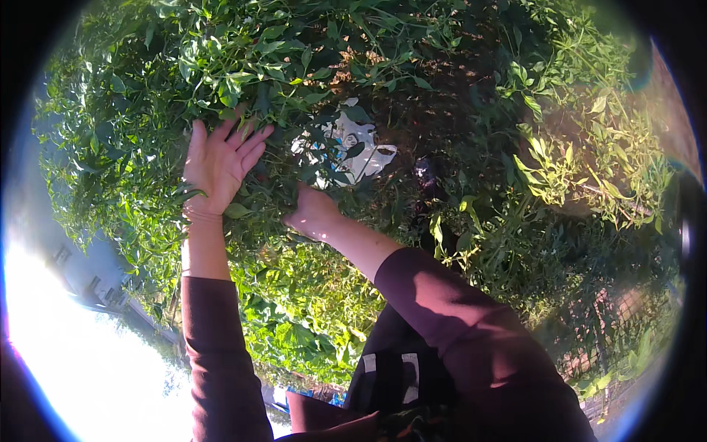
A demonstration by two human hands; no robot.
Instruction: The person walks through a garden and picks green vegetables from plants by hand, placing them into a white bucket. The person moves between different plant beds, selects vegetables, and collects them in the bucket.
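Note:
Leafy pepper plants (237, 72) fill the space in front of me. My left hand (221, 163) is raised among them, palm up, its fingers spread under the leaves and holding nothing that shows. Lower and to the right, my right hand (314, 212) reaches into the foliage with its fingers bent. Leaves and shade hide its fingertips, so whether it grips something cannot be told. Just beyond my right hand, a white plastic bag (362, 146) with printing lies on the ground, partly covered by stems and leaves.
Brown soil with dry leaves (436, 99) shows beyond the bag. More plants (596, 160) stand at the right, with a mesh fence (602, 326) at the lower right. Bright leafy growth (309, 309) lies below my hands, between my forearms.

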